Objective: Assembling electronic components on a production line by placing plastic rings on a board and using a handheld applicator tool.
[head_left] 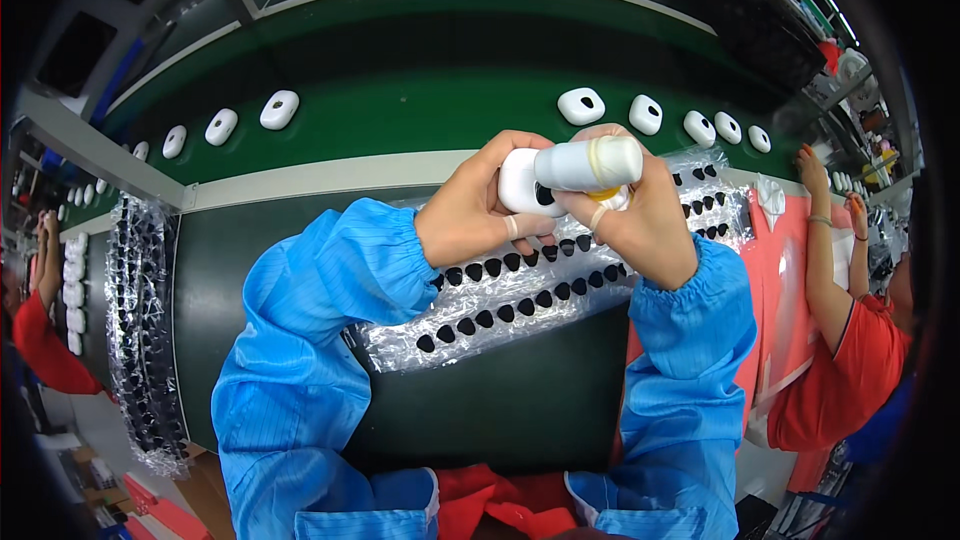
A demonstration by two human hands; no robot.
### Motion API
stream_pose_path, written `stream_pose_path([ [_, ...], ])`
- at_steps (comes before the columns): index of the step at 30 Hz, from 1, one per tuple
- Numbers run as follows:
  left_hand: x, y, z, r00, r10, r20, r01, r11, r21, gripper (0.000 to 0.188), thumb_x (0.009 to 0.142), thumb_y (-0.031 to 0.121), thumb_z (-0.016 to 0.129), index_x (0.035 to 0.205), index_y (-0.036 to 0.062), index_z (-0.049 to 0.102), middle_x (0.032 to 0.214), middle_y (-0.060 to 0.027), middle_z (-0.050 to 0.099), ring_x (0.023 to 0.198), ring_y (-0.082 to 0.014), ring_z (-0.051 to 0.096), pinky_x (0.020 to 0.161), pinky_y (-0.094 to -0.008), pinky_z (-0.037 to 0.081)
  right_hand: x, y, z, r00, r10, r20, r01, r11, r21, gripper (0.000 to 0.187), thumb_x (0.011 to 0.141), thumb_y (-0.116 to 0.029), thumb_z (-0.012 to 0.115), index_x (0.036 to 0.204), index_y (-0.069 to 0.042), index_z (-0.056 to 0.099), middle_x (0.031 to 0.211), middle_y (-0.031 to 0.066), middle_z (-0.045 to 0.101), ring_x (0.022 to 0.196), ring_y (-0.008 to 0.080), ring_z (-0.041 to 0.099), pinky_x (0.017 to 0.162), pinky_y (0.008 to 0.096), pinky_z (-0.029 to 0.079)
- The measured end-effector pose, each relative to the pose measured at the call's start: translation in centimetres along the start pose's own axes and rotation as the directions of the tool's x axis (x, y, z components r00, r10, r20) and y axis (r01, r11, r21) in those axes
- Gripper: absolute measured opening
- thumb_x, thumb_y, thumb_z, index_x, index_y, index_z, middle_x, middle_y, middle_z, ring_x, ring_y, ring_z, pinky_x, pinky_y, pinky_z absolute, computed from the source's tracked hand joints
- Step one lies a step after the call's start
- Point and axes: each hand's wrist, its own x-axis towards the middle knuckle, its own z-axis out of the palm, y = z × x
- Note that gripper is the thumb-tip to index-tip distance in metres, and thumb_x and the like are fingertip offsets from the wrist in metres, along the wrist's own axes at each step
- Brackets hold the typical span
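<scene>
My left hand [467, 208] is closed around a white rounded plastic housing [516, 178] with a dark oval spot on its face. In my right hand [645, 215] is a pale cylindrical tool [590, 164] with a tape band near its white end. The cylinder's other end rests against or just over the housing, beside the dark spot; I cannot tell if they touch. Finger cots cover some fingertips. Below both hands lies a clear plastic sheet [455, 345] carrying rows of small black rounded pieces [485, 319].
Across the far side runs a green conveyor belt [400, 125] bearing several white housings [280, 109]. A metal rail [330, 174] edges it. More clear sheets [145, 330] hang at left. Co-workers in red sit at right [850, 380] and left [50, 345]. A grey post [100, 155] stands left.
</scene>
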Motion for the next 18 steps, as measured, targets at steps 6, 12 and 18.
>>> stream_pose_path([
  [6, 0.2, -1.0, -0.2, 0.993, 0.115, -0.024, -0.115, 0.993, -0.01, 0.054, 0.075, -0.003, 0.059, 0.12, 0.0071, 0.03, 0.105, -0.0117, 0.047, 0.079, -0.0181, 0.059, 0.064, -0.0292, 0.053, 0.2, 0.9, 0.5, 0.989, -0.131, -0.062, 0.128, 0.99, -0.054, 0.032, 0.065, -0.001, 0.068, 0.092, 0.003, 0.052, 0.088, 0.0143, 0.057, 0.079, 0.0241, 0.059, 0.07, 0.0327, 0.047],
  [12, 0.5, -0.8, -1.1, 0.988, 0.133, -0.078, -0.135, 0.991, -0.013, 0.048, 0.074, -0.001, 0.062, 0.114, 0.0079, 0.037, 0.096, -0.0095, 0.05, 0.073, -0.014, 0.056, 0.052, -0.0244, 0.051, 0.1, 0.7, 1.1, 0.969, -0.243, -0.05, 0.229, 0.953, -0.199, 0.037, 0.067, -0.005, 0.069, 0.098, 0.002, 0.05, 0.098, 0.0156, 0.053, 0.079, 0.0265, 0.06, 0.069, 0.033, 0.048],
  [18, 0.2, -0.1, -1.7, 0.995, 0.079, -0.064, -0.076, 0.996, 0.047, 0.048, 0.07, -0.001, 0.063, 0.112, 0.0076, 0.04, 0.091, -0.0077, 0.052, 0.065, -0.0114, 0.054, 0.039, -0.0212, 0.044, -0.8, -0.4, 1.6, 0.952, -0.305, 0.011, 0.294, 0.907, -0.302, 0.034, 0.074, -0.003, 0.062, 0.106, -0.003, 0.048, 0.092, 0.0117, 0.059, 0.09, 0.0177, 0.058, 0.078, 0.0286, 0.045],
])
